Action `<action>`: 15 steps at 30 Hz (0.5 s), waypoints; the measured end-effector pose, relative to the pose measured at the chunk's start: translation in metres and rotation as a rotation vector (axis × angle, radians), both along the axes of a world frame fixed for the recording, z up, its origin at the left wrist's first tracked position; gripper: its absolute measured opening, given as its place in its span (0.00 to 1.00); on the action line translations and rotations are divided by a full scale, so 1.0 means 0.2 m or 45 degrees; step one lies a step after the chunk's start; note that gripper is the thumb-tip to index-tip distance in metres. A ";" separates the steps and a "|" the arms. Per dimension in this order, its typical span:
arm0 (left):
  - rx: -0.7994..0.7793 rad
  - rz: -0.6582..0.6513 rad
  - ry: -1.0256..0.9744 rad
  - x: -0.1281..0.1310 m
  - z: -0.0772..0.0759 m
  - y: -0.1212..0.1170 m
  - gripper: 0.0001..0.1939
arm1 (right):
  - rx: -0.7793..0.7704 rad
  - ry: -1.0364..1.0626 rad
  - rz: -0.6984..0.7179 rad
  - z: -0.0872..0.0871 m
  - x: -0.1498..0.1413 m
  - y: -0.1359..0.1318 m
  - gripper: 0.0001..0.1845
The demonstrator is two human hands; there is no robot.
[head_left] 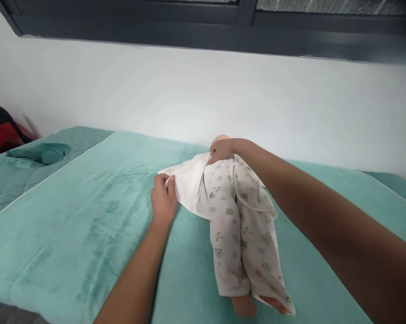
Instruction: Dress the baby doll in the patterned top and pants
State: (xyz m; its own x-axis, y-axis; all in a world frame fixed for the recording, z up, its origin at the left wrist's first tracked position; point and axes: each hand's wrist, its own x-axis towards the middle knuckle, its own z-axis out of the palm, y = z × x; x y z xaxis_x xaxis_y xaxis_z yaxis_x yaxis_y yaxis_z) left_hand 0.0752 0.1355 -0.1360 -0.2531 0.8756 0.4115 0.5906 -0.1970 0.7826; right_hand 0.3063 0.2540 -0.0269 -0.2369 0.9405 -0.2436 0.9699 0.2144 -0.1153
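A baby doll (pixel 244 307) lies on its back on the green bedspread (pixel 105 211), its feet toward me and its head mostly hidden behind my right hand. It wears white trousers (pixel 228 252) printed with small animals. A matching white shirt (pixel 189 182) is spread out to the left, plain inner side up, while its other side covers the doll's right-hand side in view. My left hand (pixel 164 198) pinches the shirt's outer left end between thumb and fingers. Near the doll's neck, my right hand (pixel 221 150) is closed on the shirt's upper edge.
A white wall (pixel 203 94) rises behind the bed, below a dark window frame (pixel 189 27). At the far left are a bunched green cloth (pixel 39 154) and a red and black object (pixel 2 132). Dark floor (pixel 10 312) shows at the lower left.
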 end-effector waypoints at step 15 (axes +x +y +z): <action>0.286 -0.130 -0.167 0.04 0.01 -0.05 0.09 | 0.488 0.186 -0.481 -0.21 -0.03 0.01 0.10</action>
State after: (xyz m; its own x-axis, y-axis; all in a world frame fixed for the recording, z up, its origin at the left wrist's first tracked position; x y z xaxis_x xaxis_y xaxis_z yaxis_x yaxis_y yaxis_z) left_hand 0.0826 0.1256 -0.1348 -0.2321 0.7899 0.5677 0.4549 -0.4277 0.7811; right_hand 0.3012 0.2566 -0.0683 0.1283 0.9814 0.1429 0.9672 -0.0920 -0.2368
